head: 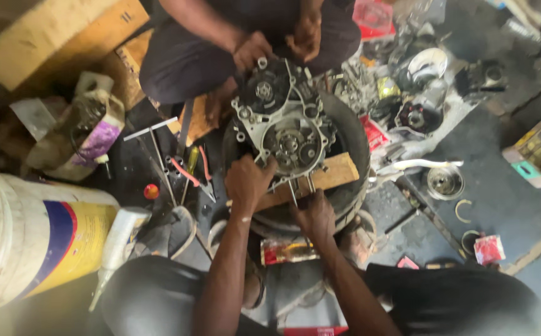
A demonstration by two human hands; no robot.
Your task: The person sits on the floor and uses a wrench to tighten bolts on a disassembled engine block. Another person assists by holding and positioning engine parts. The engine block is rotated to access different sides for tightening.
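An opened engine crankcase [286, 127] of grey cast metal is laid flat, its gears and round bores turned upward. It is carried on a wooden plank [333, 175] set across a black tyre [352, 134] on the floor. Its near edge is gripped from both sides.

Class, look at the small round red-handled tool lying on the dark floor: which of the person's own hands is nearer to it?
Left. The left hand grips the engine case's edge, right of the small round red-handled tool; the right hand lies farther right, by the wooden plank.

Co-worker [245, 37] (seemingly crouching) cropped above.
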